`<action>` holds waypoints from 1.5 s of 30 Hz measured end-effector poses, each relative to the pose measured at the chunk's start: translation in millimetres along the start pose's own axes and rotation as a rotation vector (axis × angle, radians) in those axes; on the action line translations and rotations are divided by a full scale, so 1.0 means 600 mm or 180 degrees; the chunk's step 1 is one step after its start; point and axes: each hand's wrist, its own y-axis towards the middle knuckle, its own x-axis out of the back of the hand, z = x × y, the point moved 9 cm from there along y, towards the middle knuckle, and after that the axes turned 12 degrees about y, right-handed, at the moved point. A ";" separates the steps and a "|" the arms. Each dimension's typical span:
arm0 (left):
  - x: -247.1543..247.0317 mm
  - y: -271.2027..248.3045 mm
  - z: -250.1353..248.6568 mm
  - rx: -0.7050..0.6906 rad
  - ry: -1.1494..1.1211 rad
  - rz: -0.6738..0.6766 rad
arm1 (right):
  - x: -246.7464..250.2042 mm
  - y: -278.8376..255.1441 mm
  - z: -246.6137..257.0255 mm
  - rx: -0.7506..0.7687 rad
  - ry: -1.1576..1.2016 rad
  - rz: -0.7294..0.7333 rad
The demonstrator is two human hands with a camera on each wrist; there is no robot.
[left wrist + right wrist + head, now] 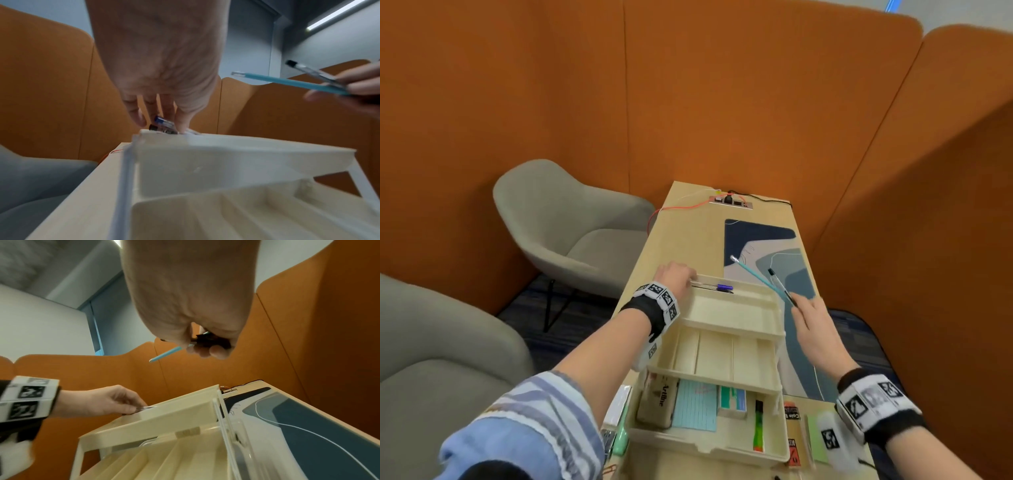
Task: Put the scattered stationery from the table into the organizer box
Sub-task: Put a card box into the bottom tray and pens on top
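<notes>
Around the organizer box (726,346): a patterned blue-grey desk mat (796,277) lay along the table's right edge, beside the box. A power socket strip (731,202) sat at the far edge, with an orange cable (678,207) and a black cable (774,198) plugged there. A pale green item (621,438) and paper clips (609,471) lay at the near left edge; a red-and-black packet (792,431) and a green sheet (818,438) lay at the near right. Nothing blocked the top tray.

The box was cream plastic, three stepped tiers fanned open, standing at the table's near middle. Top tray held nothing but the pens at its far left rim; the middle tier had divided slots; the bottom held an Artline eraser box (659,401), a teal lined notepad (695,404), a small box (732,401) and a green-orange highlighter (758,428).

Left hand (674,275) pinched two clear pens (714,287), one with a blue cap, one black, resting on the top tray's far left rim. Right hand (813,329) gripped a teal pen (756,275) and a clear black-tipped pen (782,287), raised above the mat, just right of the tray.

Light wood table (688,240). Orange upholstered partitions (688,85) enclosed it; grey armchairs (571,226) stood left, on patterned blue carpet.
</notes>
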 end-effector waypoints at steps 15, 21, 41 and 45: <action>0.049 -0.151 0.117 0.0988 -0.1837 -0.1362 | -0.130 0.172 0.013 0.0116 -0.0628 0.0841; 0.032 -0.271 0.115 0.1005 -0.2098 -0.1421 | -0.192 0.194 0.029 0.0260 -0.1261 0.1070; -0.051 -0.404 0.042 0.0877 -0.2201 -0.0793 | -0.233 0.100 0.119 0.0789 -0.0514 0.0815; -0.064 -0.451 -0.003 0.0587 -0.2140 -0.0597 | -0.199 -0.069 0.104 0.0690 0.0319 0.0648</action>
